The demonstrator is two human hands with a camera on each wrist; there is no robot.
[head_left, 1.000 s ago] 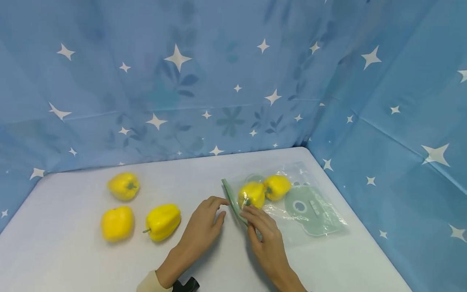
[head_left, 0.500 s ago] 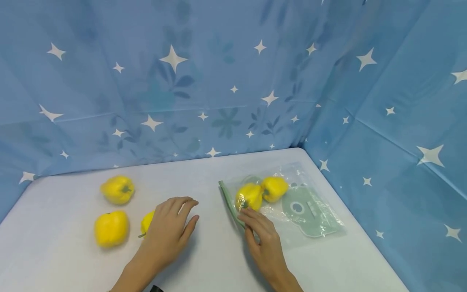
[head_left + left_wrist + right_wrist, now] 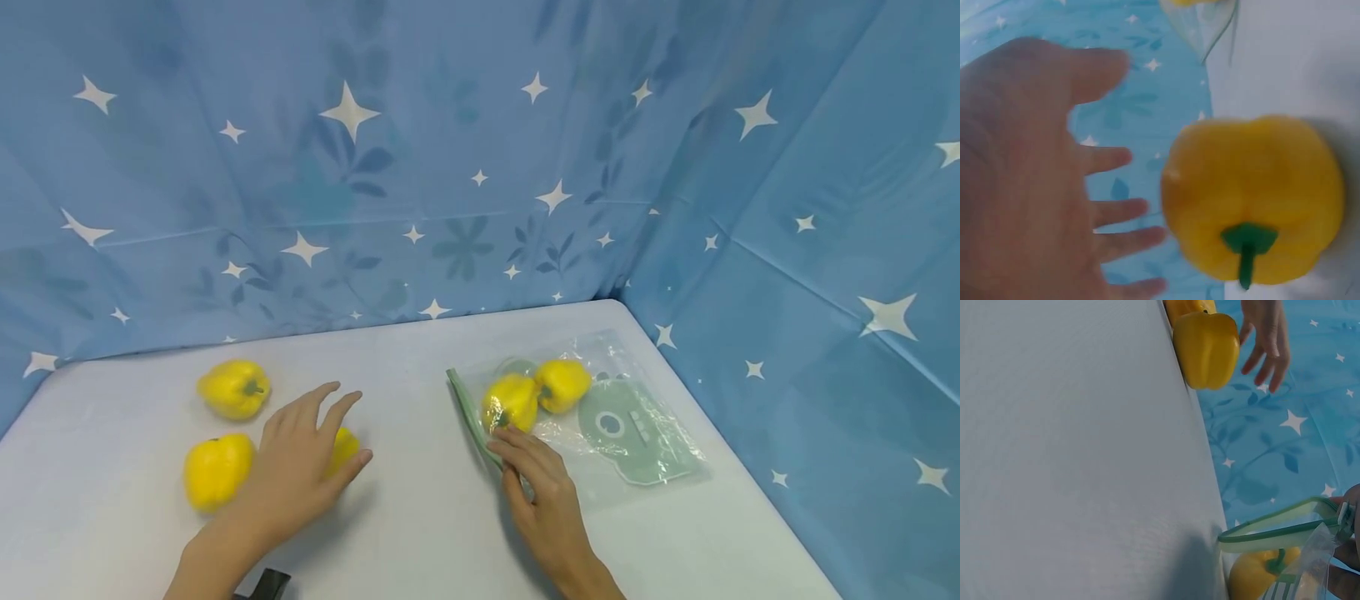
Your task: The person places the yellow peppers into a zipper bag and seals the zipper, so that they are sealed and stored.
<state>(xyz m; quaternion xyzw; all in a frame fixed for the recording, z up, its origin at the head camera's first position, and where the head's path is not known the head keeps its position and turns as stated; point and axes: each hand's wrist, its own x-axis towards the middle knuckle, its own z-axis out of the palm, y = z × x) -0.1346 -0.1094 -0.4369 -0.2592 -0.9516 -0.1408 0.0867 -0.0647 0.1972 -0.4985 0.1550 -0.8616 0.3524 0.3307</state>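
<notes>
My left hand hovers over a yellow bell pepper with its fingers spread. In the left wrist view that bell pepper lies beyond the fingertips, apart from them, its green stem showing. At the table's right side a clear zip bag with a green cartoon print lies flat. Two yellow bell peppers, one in front and one behind it, are inside. My right hand pinches the bag near its green zip edge. In the right wrist view the green-rimmed mouth gapes.
Two more yellow bell peppers lie on the left, one at the back and one nearer. They rest on a white table. A blue star-patterned curtain borders the table at the back and right.
My left hand has moved left from beside the bag's zip edge to above the nearest pepper, its fingers spreading. My right hand stays at the bag.
</notes>
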